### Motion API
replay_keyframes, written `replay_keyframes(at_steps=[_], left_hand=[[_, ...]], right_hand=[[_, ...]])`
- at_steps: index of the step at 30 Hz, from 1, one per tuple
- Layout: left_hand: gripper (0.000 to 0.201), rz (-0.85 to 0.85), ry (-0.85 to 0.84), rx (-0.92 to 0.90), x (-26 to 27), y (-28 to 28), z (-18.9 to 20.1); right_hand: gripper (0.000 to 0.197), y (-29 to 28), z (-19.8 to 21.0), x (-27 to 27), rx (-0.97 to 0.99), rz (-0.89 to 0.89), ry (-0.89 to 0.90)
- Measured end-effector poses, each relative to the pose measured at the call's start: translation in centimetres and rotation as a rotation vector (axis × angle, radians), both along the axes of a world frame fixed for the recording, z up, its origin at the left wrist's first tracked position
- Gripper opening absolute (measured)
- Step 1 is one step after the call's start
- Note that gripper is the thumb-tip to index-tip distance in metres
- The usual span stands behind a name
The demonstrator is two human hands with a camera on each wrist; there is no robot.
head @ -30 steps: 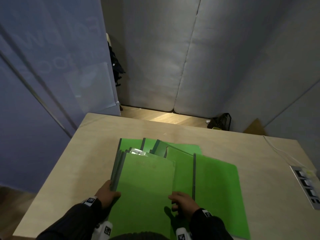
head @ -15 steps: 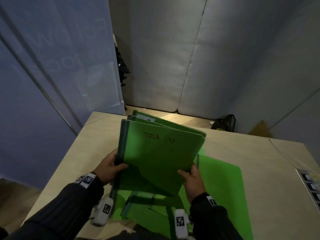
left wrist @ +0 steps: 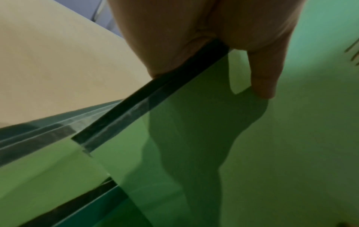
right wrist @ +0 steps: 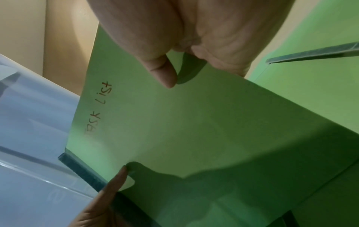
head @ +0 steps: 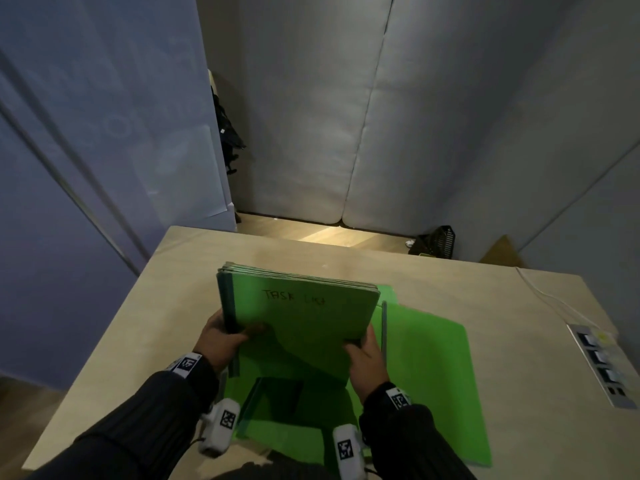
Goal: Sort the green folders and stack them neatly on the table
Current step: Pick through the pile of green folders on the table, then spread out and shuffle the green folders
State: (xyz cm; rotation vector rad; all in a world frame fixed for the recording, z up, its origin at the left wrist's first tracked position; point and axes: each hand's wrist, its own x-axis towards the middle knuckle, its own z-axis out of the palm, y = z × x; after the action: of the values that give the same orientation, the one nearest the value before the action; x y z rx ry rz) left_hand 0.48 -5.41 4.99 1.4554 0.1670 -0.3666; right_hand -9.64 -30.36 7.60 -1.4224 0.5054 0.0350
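Head view, green folders (head: 304,320) tilted upright in hands, spines left

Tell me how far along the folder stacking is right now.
Partly done. Several green folders are gathered into one bundle, top cover marked "Task List", edges roughly squared. In hand: the left hand grips its spine side and the right hand its open side, tilted up above the table. Left: the loose folders still lying spread below need collecting, then the stack set down.

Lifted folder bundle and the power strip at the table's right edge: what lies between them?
Head view: one green folder lies flat, then bare table up to the power strip.
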Motion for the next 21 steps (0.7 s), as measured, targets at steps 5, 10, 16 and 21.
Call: replay_keyframes(at_steps=[5, 10, 16, 21], left_hand=[[0.034, 0.057, 0.053, 0.095, -0.6, 0.3, -0.7], [0.035, 0.083, -0.029, 0.169, 1.2, 2.5, 0.5], [0.013, 0.291, 0.005, 0.217, 1.6, 8.8, 1.2], [0.054, 0.387, 0.187, 0.181, 0.6, 11.7, -0.4]], right_hand=[[0.049, -0.5, -0.9, 0.1, -0.053, 0.111, 0.074], [0.031, -2.4, -4.8, -1.7, -0.276, 0.239, 0.299], [0.038, -5.2, -8.5, -4.2, -0.552, 0.096, 0.477], [0.049, -9.2, -9.3, -5.8, -0.788, -0.043, 0.52]])
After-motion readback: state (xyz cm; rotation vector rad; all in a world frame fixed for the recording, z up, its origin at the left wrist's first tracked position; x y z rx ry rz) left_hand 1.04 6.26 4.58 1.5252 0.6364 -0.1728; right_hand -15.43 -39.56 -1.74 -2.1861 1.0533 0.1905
